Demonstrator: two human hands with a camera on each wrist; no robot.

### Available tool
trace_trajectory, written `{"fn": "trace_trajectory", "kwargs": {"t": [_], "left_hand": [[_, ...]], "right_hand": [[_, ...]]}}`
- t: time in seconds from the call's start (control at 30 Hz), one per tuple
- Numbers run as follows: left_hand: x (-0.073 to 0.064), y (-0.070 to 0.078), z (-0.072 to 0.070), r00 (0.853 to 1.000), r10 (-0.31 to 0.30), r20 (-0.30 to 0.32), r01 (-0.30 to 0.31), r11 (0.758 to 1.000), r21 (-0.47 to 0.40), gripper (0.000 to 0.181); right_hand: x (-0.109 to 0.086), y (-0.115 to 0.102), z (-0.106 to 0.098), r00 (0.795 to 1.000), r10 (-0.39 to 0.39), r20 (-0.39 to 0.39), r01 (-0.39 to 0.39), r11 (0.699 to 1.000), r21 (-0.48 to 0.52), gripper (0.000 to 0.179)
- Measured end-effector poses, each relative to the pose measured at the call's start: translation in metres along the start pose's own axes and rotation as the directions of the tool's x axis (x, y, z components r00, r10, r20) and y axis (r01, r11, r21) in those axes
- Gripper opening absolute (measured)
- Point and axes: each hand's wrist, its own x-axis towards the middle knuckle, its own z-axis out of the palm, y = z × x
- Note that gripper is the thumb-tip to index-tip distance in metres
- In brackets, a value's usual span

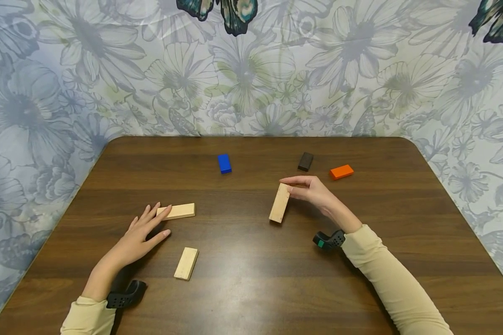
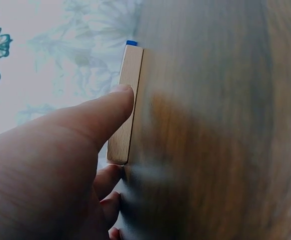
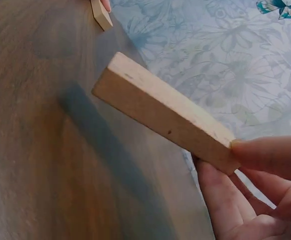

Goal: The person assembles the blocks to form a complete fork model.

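Between thumb and fingers, my right hand [image 1: 312,193] pinches a plain wooden block [image 1: 279,203] by its far end. In the right wrist view that wooden block [image 3: 160,112] is tilted above the table, its shadow below it. My left hand [image 1: 140,236] lies with fingers spread, the fingertips over the left end of a second wooden block [image 1: 181,211] lying flat. Its thumb stands apart from that block in the head view. A third wooden block [image 1: 186,264] lies to the right of the left hand, touched by neither hand.
Toward the back of the brown table [image 1: 243,302] lie a blue block [image 1: 224,164], a black block [image 1: 305,161] and an orange block [image 1: 341,172]. The orange and black blocks are just beyond the right hand. A flower-patterned wall covering [image 1: 251,83] rises behind the table edge.
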Motion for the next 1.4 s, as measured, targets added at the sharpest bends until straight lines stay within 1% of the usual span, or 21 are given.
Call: {"fn": "trace_trajectory", "kwargs": {"t": [0.13, 0.3, 0.4, 0.47, 0.6, 0.7, 0.77, 0.87, 0.93, 0.97, 1.07, 1.17, 1.3, 1.4], "left_hand": [[0.0, 0.0, 0.001, 1.0, 0.002, 0.001, -0.002, 1.0, -0.002, 0.063], [0.0, 0.001, 0.001, 1.0, 0.001, -0.003, -0.001, 1.0, -0.004, 0.062], [0.0, 0.001, 0.001, 1.0, -0.003, 0.0, 0.003, 1.0, -0.006, 0.063], [0.0, 0.001, 0.001, 1.0, -0.003, 0.005, 0.003, 1.0, -0.006, 0.063], [0.001, 0.001, 0.001, 1.0, -0.002, 0.01, 0.003, 1.0, -0.007, 0.063], [0.001, 0.001, 0.001, 1.0, 0.0, 0.004, 0.0, 1.0, -0.009, 0.063], [0.001, 0.001, 0.001, 1.0, 0.0, 0.004, 0.0, 1.0, -0.008, 0.063], [0.001, 0.0, 0.002, 1.0, 0.001, 0.003, -0.001, 1.0, -0.006, 0.063], [0.002, 0.0, 0.003, 1.0, 0.003, 0.003, -0.003, 1.0, -0.004, 0.063], [0.002, -0.001, 0.003, 1.0, 0.004, 0.001, -0.004, 1.0, -0.004, 0.063], [0.001, -0.001, 0.004, 1.0, 0.002, 0.0, -0.002, 1.0, -0.009, 0.063], [0.0, -0.001, 0.004, 1.0, 0.001, 0.001, -0.001, 1.0, -0.016, 0.063], [0.0, -0.001, 0.002, 1.0, 0.003, -0.002, -0.004, 1.0, -0.011, 0.063], [0.0, -0.002, 0.001, 1.0, 0.006, -0.01, -0.007, 1.0, -0.01, 0.06]], "right_hand": [[0.003, 0.006, 0.006, 0.999, 0.033, 0.012, -0.033, 0.999, -0.007, 0.036], [0.005, 0.012, 0.016, 0.998, 0.049, 0.031, -0.047, 0.997, -0.061, 0.033], [0.007, 0.016, 0.021, 0.999, 0.05, 0.016, -0.048, 0.993, -0.108, 0.03], [0.007, 0.02, 0.024, 0.999, 0.041, -0.01, -0.042, 0.99, -0.134, 0.028], [0.006, 0.026, 0.03, 0.996, -0.015, -0.084, 0.0, 0.984, -0.178, 0.025], [0.006, 0.029, 0.034, 0.988, -0.083, -0.132, 0.049, 0.968, -0.245, 0.023], [0.006, 0.031, 0.036, 0.979, -0.136, -0.152, 0.083, 0.946, -0.312, 0.02], [0.006, 0.033, 0.038, 0.962, -0.217, -0.166, 0.133, 0.902, -0.411, 0.018], [0.004, 0.034, 0.038, 0.949, -0.268, -0.165, 0.167, 0.873, -0.458, 0.018], [0.002, 0.035, 0.038, 0.945, -0.287, -0.16, 0.183, 0.865, -0.468, 0.019], [-0.006, 0.036, 0.037, 0.935, -0.338, -0.109, 0.249, 0.841, -0.48, 0.025], [-0.018, 0.038, 0.034, 0.929, -0.371, -0.013, 0.318, 0.814, -0.487, 0.035], [-0.032, 0.042, 0.031, 0.91, -0.388, 0.147, 0.404, 0.749, -0.526, 0.047], [-0.037, 0.047, 0.03, 0.888, -0.389, 0.245, 0.458, 0.702, -0.546, 0.052]]}}
